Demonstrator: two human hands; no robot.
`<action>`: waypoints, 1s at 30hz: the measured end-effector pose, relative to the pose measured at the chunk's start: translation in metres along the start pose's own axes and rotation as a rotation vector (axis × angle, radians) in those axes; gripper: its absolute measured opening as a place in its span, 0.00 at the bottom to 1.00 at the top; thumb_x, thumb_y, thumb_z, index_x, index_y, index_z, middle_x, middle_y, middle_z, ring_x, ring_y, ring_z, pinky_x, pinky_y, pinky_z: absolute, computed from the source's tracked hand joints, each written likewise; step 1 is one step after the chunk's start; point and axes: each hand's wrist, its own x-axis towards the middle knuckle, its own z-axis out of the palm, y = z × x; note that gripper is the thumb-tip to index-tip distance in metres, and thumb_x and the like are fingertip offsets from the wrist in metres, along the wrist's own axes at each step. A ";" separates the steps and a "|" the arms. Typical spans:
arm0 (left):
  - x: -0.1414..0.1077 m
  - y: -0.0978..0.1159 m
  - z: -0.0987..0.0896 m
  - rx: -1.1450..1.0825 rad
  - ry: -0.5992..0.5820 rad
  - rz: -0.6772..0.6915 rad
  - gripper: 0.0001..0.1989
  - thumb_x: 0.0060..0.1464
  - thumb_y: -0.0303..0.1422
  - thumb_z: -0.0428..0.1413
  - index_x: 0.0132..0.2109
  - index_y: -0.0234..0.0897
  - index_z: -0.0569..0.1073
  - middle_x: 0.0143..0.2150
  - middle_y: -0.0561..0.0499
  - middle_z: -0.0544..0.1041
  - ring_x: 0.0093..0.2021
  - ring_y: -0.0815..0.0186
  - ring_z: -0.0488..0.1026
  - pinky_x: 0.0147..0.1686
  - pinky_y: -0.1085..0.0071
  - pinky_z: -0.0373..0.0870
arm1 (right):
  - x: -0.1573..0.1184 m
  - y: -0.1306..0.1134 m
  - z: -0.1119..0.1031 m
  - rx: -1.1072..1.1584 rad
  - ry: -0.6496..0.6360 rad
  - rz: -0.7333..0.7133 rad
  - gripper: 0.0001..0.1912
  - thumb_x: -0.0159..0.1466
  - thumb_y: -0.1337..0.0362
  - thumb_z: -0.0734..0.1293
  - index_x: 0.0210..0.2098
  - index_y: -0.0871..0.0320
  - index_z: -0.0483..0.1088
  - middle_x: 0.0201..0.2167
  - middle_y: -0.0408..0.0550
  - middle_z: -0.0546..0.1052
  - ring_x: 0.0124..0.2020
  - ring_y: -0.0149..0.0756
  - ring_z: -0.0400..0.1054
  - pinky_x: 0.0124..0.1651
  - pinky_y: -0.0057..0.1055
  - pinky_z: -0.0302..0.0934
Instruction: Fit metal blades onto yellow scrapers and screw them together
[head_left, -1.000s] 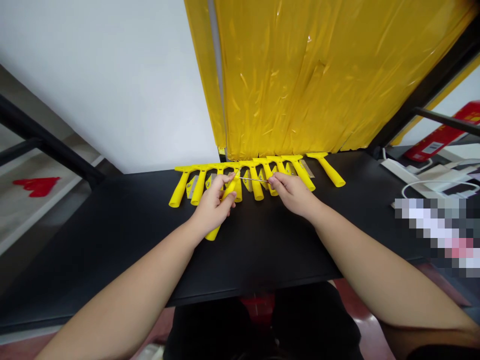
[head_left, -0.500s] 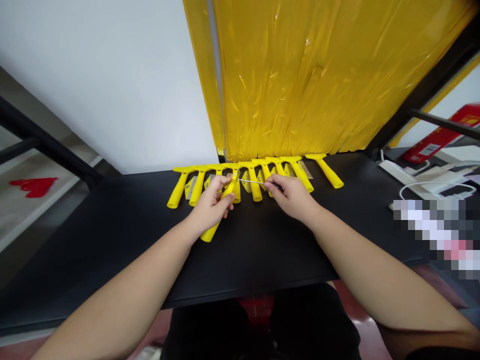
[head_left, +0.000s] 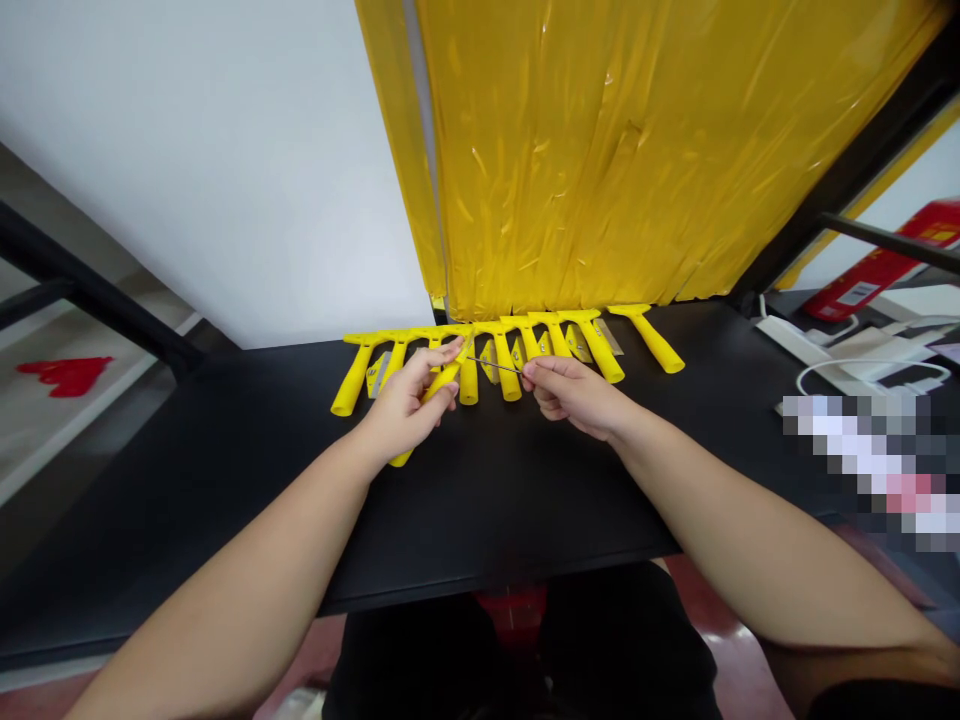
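My left hand is closed around the handle of a yellow scraper, whose lower end slants toward me. From the right, my right hand pinches a screwdriver; only its thin metal shaft shows, while the fingers cover its grip. The shaft's tip meets the head of the held scraper, though the exact contact is too small to make out. Behind both hands, several more yellow scrapers lie side by side on the black table. Between them are small yellow plates with screws, some with metal blades.
The black table ends in front of my lap. Yellow film and a white panel rise behind it. At right are a white power strip, cables and a red box. Black frame bars stand at both sides.
The held scraper has tilted, its handle end moving up and left. My right hand has turned and shifted slightly left with the screwdriver, whose shaft now slopes more. Both grips stay closed.
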 end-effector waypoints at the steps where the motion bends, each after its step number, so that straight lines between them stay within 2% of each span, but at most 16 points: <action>1: 0.000 0.000 -0.001 0.002 -0.004 -0.010 0.15 0.66 0.31 0.59 0.58 0.44 0.67 0.55 0.44 0.76 0.31 0.71 0.77 0.21 0.78 0.73 | 0.000 0.000 0.000 -0.093 -0.005 -0.034 0.19 0.70 0.46 0.67 0.33 0.54 0.67 0.20 0.33 0.56 0.20 0.28 0.46 0.24 0.28 0.44; 3: 0.002 0.001 -0.001 -0.025 0.016 -0.048 0.17 0.65 0.31 0.59 0.58 0.44 0.66 0.50 0.47 0.75 0.30 0.72 0.77 0.21 0.78 0.73 | -0.001 -0.001 0.000 -0.359 -0.023 -0.142 0.15 0.72 0.51 0.66 0.35 0.55 0.70 0.24 0.39 0.65 0.25 0.31 0.57 0.29 0.30 0.53; 6: 0.006 0.004 0.000 -0.092 0.113 -0.107 0.20 0.61 0.30 0.62 0.57 0.44 0.64 0.54 0.47 0.71 0.27 0.73 0.76 0.18 0.76 0.71 | -0.006 -0.001 0.000 -0.735 -0.108 -0.301 0.10 0.72 0.58 0.68 0.36 0.56 0.75 0.34 0.46 0.74 0.35 0.35 0.67 0.40 0.34 0.60; 8: 0.010 0.007 0.001 -0.150 0.202 -0.146 0.23 0.57 0.30 0.64 0.55 0.44 0.63 0.53 0.49 0.70 0.25 0.74 0.75 0.17 0.75 0.71 | -0.008 0.000 0.001 -0.869 -0.213 -0.319 0.08 0.71 0.60 0.70 0.37 0.55 0.78 0.36 0.46 0.73 0.35 0.36 0.67 0.40 0.34 0.60; 10: 0.014 0.010 0.002 -0.228 0.289 -0.212 0.24 0.54 0.30 0.64 0.53 0.43 0.63 0.46 0.53 0.71 0.23 0.73 0.74 0.16 0.75 0.69 | -0.009 0.003 0.004 -0.958 -0.301 -0.295 0.05 0.69 0.61 0.73 0.36 0.55 0.78 0.34 0.45 0.73 0.33 0.35 0.66 0.37 0.33 0.58; 13: 0.017 0.014 0.003 -0.381 0.386 -0.345 0.20 0.52 0.31 0.63 0.49 0.41 0.63 0.36 0.56 0.73 0.24 0.70 0.74 0.19 0.75 0.68 | -0.010 0.005 0.009 -1.049 -0.330 -0.277 0.06 0.65 0.62 0.76 0.35 0.55 0.77 0.32 0.44 0.73 0.32 0.35 0.65 0.35 0.33 0.56; 15: 0.018 0.015 0.005 -0.485 0.426 -0.419 0.17 0.52 0.32 0.63 0.45 0.40 0.64 0.34 0.54 0.76 0.25 0.68 0.75 0.23 0.73 0.70 | -0.010 0.004 0.012 -1.054 -0.299 -0.295 0.07 0.65 0.60 0.76 0.37 0.55 0.77 0.33 0.44 0.73 0.32 0.35 0.65 0.35 0.33 0.56; 17: 0.018 0.017 0.007 -0.546 0.448 -0.469 0.15 0.53 0.34 0.64 0.42 0.39 0.65 0.34 0.52 0.79 0.26 0.68 0.75 0.26 0.72 0.72 | -0.010 0.003 0.015 -0.996 -0.215 -0.333 0.08 0.67 0.57 0.74 0.39 0.54 0.77 0.32 0.43 0.72 0.32 0.35 0.65 0.36 0.33 0.58; 20: 0.017 0.020 0.014 -0.589 0.457 -0.490 0.16 0.53 0.36 0.67 0.40 0.39 0.67 0.35 0.51 0.80 0.30 0.68 0.77 0.31 0.72 0.73 | -0.007 0.003 0.021 -0.812 -0.040 -0.383 0.09 0.70 0.56 0.71 0.42 0.54 0.76 0.29 0.40 0.71 0.29 0.32 0.64 0.35 0.33 0.60; 22: 0.015 0.023 0.021 -0.636 0.454 -0.474 0.19 0.52 0.37 0.70 0.41 0.40 0.67 0.36 0.51 0.81 0.35 0.67 0.80 0.35 0.73 0.75 | -0.005 0.004 0.025 -0.677 0.025 -0.394 0.12 0.69 0.54 0.72 0.45 0.54 0.74 0.30 0.40 0.72 0.27 0.31 0.64 0.33 0.32 0.61; 24: 0.012 0.026 0.028 -0.667 0.428 -0.481 0.21 0.52 0.39 0.71 0.42 0.41 0.66 0.36 0.53 0.81 0.37 0.66 0.81 0.34 0.73 0.75 | -0.004 0.007 0.031 -0.571 0.042 -0.398 0.17 0.68 0.51 0.73 0.49 0.54 0.71 0.33 0.41 0.73 0.27 0.31 0.65 0.31 0.32 0.62; 26: 0.010 0.027 0.036 -0.664 0.384 -0.463 0.23 0.52 0.42 0.72 0.45 0.41 0.68 0.35 0.55 0.80 0.35 0.67 0.79 0.33 0.73 0.75 | -0.005 0.008 0.035 -0.520 0.026 -0.391 0.22 0.66 0.51 0.75 0.53 0.53 0.69 0.37 0.42 0.73 0.28 0.31 0.66 0.30 0.31 0.63; 30: 0.006 0.024 0.045 -0.559 0.278 -0.307 0.24 0.50 0.39 0.74 0.47 0.39 0.72 0.34 0.55 0.78 0.33 0.70 0.76 0.32 0.76 0.75 | -0.010 0.008 0.039 -0.536 -0.040 -0.318 0.31 0.61 0.52 0.79 0.57 0.52 0.65 0.38 0.41 0.73 0.29 0.31 0.70 0.31 0.31 0.65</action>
